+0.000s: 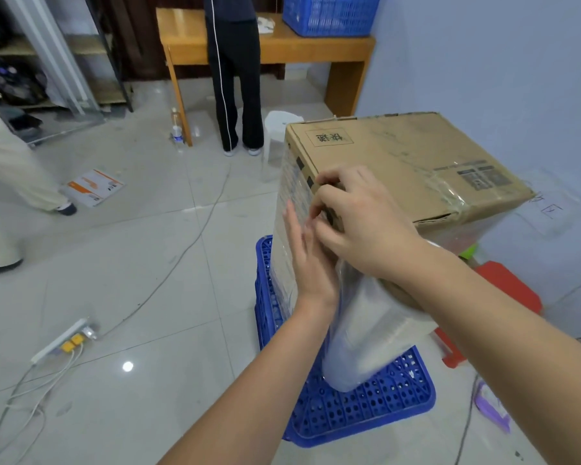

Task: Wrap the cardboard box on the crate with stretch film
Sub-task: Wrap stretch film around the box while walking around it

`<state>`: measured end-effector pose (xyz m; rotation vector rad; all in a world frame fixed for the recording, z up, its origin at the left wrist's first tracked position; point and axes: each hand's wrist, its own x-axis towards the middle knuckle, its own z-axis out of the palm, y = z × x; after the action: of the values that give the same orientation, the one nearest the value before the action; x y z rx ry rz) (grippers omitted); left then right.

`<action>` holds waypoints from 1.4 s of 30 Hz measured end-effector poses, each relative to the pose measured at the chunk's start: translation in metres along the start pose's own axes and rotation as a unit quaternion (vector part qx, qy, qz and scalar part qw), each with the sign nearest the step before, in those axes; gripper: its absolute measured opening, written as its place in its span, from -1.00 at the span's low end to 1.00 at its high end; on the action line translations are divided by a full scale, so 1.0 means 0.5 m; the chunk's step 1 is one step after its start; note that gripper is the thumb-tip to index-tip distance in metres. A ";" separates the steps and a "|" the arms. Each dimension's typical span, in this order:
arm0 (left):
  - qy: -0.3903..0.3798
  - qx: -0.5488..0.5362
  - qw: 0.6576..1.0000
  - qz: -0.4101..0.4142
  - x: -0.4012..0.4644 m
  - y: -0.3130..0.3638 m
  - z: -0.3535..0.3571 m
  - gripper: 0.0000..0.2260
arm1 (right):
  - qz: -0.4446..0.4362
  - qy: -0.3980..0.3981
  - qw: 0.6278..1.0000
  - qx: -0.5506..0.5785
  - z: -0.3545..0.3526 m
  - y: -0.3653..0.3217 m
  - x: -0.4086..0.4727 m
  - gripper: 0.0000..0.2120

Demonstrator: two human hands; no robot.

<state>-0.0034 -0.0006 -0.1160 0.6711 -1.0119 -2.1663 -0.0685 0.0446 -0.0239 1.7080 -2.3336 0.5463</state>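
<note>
A brown cardboard box (406,162) stands on an upturned blue plastic crate (366,404) at the centre right. Clear stretch film covers the box's left side. A roll of stretch film (366,337) hangs upright against the box's near corner, its cardboard core at the top. My right hand (359,216) grips the top of the roll near the box's upper edge. My left hand (309,260) lies flat, fingers straight, pressing the film against the box's left side, just below and beside the right hand.
A person (235,72) stands at a wooden table (316,48) bearing another blue crate (329,13). Another person's leg (17,169) is at the left. A power strip (64,340) and cables lie on the tiled floor. A white stool (277,129) and red stool (507,286) flank the box.
</note>
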 end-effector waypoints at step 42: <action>-0.081 0.184 0.951 0.234 0.030 0.012 0.036 -0.68 | 0.360 0.315 0.816 0.324 0.009 0.076 -0.380 0.07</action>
<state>-0.0233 -0.0059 -0.1036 0.3637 -1.5142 -1.6509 -0.0449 0.2190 -0.1052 0.4827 -2.2813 1.8720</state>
